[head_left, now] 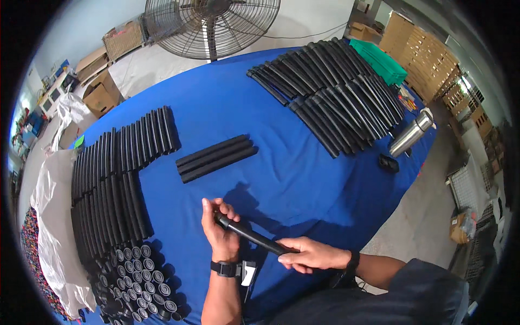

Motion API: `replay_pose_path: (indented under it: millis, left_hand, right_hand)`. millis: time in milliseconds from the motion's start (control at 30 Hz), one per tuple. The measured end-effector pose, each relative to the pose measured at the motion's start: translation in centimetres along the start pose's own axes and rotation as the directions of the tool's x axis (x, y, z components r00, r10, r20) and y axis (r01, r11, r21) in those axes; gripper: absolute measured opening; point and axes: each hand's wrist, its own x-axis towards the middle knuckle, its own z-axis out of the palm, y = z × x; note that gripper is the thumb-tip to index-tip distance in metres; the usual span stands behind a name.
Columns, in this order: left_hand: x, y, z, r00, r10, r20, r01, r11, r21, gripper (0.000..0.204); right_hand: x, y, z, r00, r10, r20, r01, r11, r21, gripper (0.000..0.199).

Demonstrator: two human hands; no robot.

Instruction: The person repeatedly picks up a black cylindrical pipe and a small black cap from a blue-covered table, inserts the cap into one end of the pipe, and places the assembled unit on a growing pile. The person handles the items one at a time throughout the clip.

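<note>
A black tube (252,234) slants between my hands above the blue cloth. My left hand (219,227) is closed round its upper left end, the thumb pointing up. Lower down to the right, my right hand (309,254) grips the other end, which its fingers partly hide. Beyond my hands, a few black foam sleeves (216,157) lie side by side on the cloth. Many round black caps (138,279) with pale rings stand in a group at the lower left, near my left forearm.
Rows of black sleeves (111,189) line the left side, and stacked black tubes (330,97) fill the far right. A steel flask (411,134), a small black case (388,163) and a green crate (378,61) are on the right. A large fan (211,27) stands behind the table.
</note>
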Motion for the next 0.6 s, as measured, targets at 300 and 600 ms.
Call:
replay_pose_path:
  millis: [300, 600]
  left_hand:
    - [0.6, 1.4, -0.4, 0.988, -0.015, 0.156, -0.09, 0.761, 0.642, 0.026]
    - [0.6, 1.5, -0.2, 0.986, -0.132, 0.102, 0.026, 0.726, 0.687, 0.02]
  right_hand:
    - [-1.5, -1.9, -0.9, 0.984, -0.103, -0.142, 0.135, 0.96, 0.244, 0.047]
    - [-0.8, 0.0, -1.4, 0.892, -0.4, -0.211, 0.247, 0.821, -0.514, 0.046]
